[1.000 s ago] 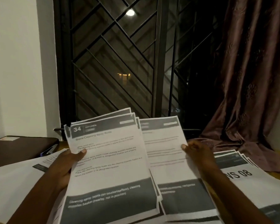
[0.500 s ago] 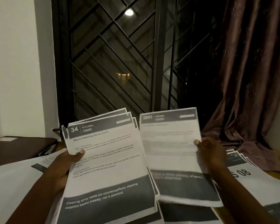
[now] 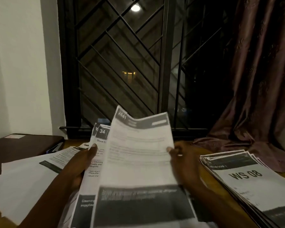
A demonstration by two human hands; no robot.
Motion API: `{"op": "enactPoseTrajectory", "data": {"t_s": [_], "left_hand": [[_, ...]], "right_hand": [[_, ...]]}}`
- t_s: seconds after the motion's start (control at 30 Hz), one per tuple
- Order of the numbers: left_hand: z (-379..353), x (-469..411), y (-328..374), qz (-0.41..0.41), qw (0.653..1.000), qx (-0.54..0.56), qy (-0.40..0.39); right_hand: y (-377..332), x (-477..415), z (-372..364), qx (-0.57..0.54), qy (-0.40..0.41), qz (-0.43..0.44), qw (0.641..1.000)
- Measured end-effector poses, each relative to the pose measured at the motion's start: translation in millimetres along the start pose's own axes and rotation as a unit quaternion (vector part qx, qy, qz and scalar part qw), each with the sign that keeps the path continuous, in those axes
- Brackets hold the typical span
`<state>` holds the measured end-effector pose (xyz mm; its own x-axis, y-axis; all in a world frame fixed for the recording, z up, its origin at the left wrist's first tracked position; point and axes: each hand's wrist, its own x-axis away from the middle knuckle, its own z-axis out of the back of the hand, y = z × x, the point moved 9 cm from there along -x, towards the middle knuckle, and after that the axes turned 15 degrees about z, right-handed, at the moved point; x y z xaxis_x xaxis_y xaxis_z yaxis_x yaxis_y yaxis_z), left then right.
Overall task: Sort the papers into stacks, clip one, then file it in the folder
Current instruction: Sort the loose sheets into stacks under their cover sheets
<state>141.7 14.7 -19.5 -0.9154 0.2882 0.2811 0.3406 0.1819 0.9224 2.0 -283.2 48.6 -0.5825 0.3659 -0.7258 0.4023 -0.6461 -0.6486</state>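
Two grips: my left hand (image 3: 79,163) clasps the white printed paper bundle (image 3: 93,186); my right hand (image 3: 183,160) pinches one grey-banded sheet (image 3: 138,153).

The single sheet (image 3: 138,153), pinched by the right hand (image 3: 182,162), now lies at frame centre, overlapping the bundle (image 3: 96,163) gripped by the left hand (image 3: 79,167). Earlier it stood beside the bundle, centre right.

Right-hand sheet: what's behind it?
The sheet pinched by the right hand overlaps the bundle in the left hand. Only the bundle's left strip shows, top page numbered 34. The rest of it is covered.
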Motion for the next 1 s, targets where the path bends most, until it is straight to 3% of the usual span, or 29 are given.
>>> {"op": "enactPoseTrajectory", "data": {"t_s": [0.1,0.2,0.4,0.5,0.6,0.9,1.0], "left_hand": [[-8.6,1.1,-5.1,0.023,0.997,0.053,-0.045],[-11.8,1.8,-2.0,0.022,0.998,0.029,-0.055],[-1.8,-0.5,3.8,-0.003,1.0,-0.029,0.001],[5.2,-5.4,7.4,-0.006,0.999,0.033,-0.031],[-2.3,-3.2,6.3,0.0,0.995,0.061,-0.076],[-8.5,-2.4,1.4,-0.009,0.998,0.014,-0.061],[-7.5,-3.8,1.3,-0.006,0.998,0.033,-0.053]], "right_hand": [[12.3,21.3,-36.8,0.027,-0.069,-0.06,0.995],[22.5,26.6,-49.2,0.059,-0.099,-0.086,0.99],[25.7,28.4,-48.7,0.04,-0.119,-0.102,0.987],[30.6,29.1,-52.8,-0.106,-0.176,-0.211,0.956],[24.7,29.5,-53.4,-0.216,-0.222,-0.236,0.921],[42.0,21.2,-35.9,-0.132,-0.133,-0.203,0.961],[43.7,10.4,-17.7,-0.154,-0.048,-0.182,0.97]]}}
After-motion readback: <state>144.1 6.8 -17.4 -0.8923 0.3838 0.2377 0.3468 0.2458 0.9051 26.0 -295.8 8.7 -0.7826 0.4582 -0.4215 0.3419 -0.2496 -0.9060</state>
